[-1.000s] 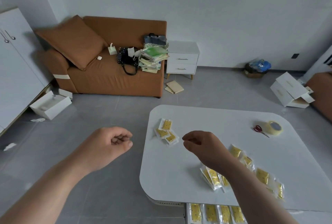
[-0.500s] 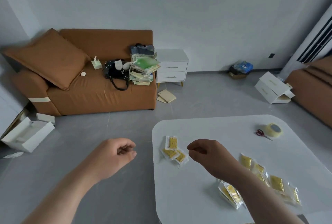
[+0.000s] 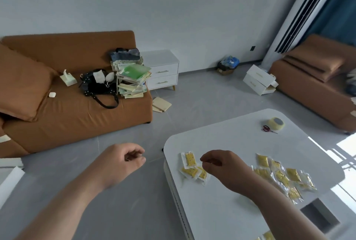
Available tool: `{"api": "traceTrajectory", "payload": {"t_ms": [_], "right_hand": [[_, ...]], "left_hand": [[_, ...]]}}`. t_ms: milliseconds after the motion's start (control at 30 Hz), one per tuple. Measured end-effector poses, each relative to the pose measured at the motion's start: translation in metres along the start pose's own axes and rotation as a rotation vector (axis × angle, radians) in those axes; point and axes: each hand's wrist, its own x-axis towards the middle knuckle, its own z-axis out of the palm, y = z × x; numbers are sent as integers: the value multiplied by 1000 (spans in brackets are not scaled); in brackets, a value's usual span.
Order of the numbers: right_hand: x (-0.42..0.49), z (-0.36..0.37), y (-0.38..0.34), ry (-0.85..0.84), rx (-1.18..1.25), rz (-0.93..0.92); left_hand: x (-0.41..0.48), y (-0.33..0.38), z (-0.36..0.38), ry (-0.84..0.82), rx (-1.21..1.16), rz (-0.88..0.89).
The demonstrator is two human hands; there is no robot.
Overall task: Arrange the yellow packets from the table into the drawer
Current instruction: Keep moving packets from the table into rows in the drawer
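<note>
Yellow packets (image 3: 263,160): all still on table (image 3: 231,135), none lifted vs 1 s ago. Cluster of 3 (image 3: 189,164) by table's left edge; larger pile (image 3: 279,177) to the right, partly behind R forearm. R hand (image 3: 225,168) hovers over table just right of the cluster, same spot rel. to it as before; fingers curled in, tips close together, nothing betw. them. L hand (image 3: 121,160) off the table, over floor to the left; fingers loosely curled, thumb by index, empty. Main change = view: head has swung up & right, so drawer w/ its row of packets, seen at near edge 1 s ago, is out of frame bar a scrap of yellow (image 3: 267,237) at bottom edge. Tape roll (image 3: 276,123) & scissors (image 3: 268,129) far right, unmoved. Judgement: no progress this sec.; betw. picks; cluster of 3 looks the likeliest next grab for R hand.
</note>
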Motion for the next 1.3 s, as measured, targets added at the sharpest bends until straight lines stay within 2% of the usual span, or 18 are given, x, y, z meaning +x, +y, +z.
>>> {"api": "traceTrajectory", "payload": {"t_ms": [333,700,1033,1300], "right_hand": [[93,-7,15,104,107,144],[214,-56,18,197,171,262],[237,-69,48,404,319,494],[239,-20,106,465,341,748]], "left_hand": [[137,3,-11,-178,92,65],[301,32,-13,-310,147,134],[407,61,42,-601,224,223],[471,38,125,-930,338,294]]}}
